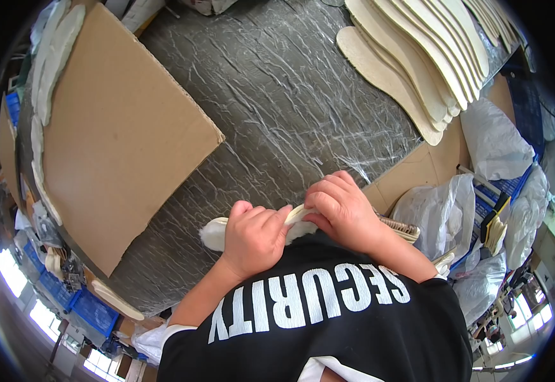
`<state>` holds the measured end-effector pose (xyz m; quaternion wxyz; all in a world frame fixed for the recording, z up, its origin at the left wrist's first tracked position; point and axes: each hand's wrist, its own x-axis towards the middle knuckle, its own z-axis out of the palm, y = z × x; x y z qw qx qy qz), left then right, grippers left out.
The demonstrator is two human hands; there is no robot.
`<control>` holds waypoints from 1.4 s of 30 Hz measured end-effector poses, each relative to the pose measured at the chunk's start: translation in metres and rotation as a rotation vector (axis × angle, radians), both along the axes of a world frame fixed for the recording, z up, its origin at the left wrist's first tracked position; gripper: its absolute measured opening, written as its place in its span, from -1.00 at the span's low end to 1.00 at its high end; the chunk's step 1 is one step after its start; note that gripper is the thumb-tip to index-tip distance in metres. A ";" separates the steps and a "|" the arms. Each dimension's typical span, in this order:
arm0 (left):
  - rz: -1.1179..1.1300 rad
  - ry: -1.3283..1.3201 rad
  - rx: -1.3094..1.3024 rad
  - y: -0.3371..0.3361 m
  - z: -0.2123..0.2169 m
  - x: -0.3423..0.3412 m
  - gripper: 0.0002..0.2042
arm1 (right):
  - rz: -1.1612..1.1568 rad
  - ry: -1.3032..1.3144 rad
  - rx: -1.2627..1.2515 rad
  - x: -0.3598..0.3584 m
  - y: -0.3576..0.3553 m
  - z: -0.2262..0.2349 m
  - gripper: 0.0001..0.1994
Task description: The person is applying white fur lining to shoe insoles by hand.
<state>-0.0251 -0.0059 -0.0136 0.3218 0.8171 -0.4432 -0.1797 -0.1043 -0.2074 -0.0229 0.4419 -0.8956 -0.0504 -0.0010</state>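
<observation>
Both my hands grip one fluffy white insole [215, 233] with a cream edge, held close to my body at the table's near edge. My left hand [256, 234] is closed round its middle, and the fleecy rounded end sticks out to the left. My right hand [341, 210] pinches the cream edge a short way to the right, fingers bent. Between the hands a strip of the edge shows, slightly bent. The part under my right hand is hidden.
The table [258, 95] has a wrinkled dark plastic cover. A brown cardboard sheet [124, 127] lies on its left, with white fleecy insoles [59, 63] beyond. Cream insoles [417, 57] overlap in a fanned stack at the far right. Plastic bags [440, 210] stand right of the table.
</observation>
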 end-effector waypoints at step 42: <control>-0.079 -0.053 -0.082 -0.014 0.013 -0.002 -0.82 | -0.108 -0.430 0.108 -0.026 -0.001 -0.001 -0.71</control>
